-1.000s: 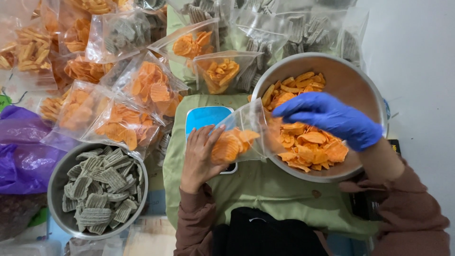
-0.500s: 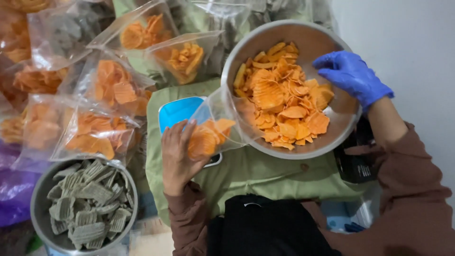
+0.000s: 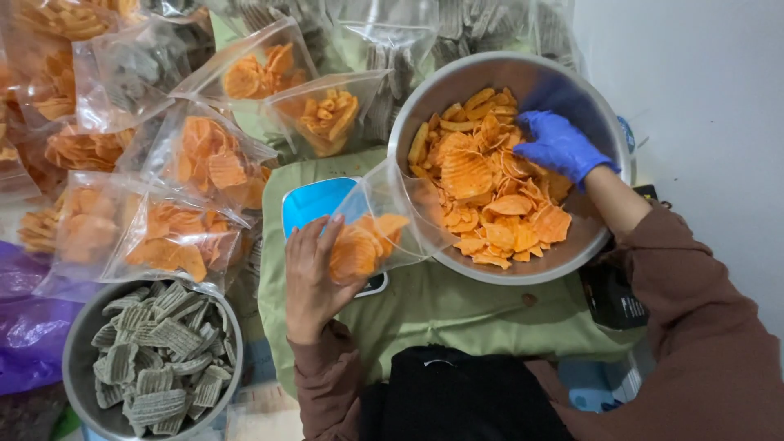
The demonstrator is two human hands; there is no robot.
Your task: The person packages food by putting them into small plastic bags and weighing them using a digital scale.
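Observation:
My left hand (image 3: 314, 273) is bare and holds a clear plastic bag (image 3: 377, 222) partly filled with orange ridged chips. The bag's open mouth leans against the rim of a large steel bowl (image 3: 600, 237) full of the same orange chips (image 3: 490, 196). The bag rests over a blue-topped kitchen scale (image 3: 314, 204) on a green cloth (image 3: 457, 314). My right hand (image 3: 559, 145), in a blue glove, reaches into the far right side of the bowl and lies on the chips with its fingers curled.
Several filled clear bags of orange chips (image 3: 167, 237) and grey chips (image 3: 135, 73) are stacked at the left and back. A second steel bowl (image 3: 77, 359) of grey-green ridged chips sits at lower left. A purple plastic bag (image 3: 28, 327) lies at the left edge; a white wall is on the right.
My gloved right hand lifted off the chip pile at the bowl's front and moved to its far right side. My left hand kept holding the bag.

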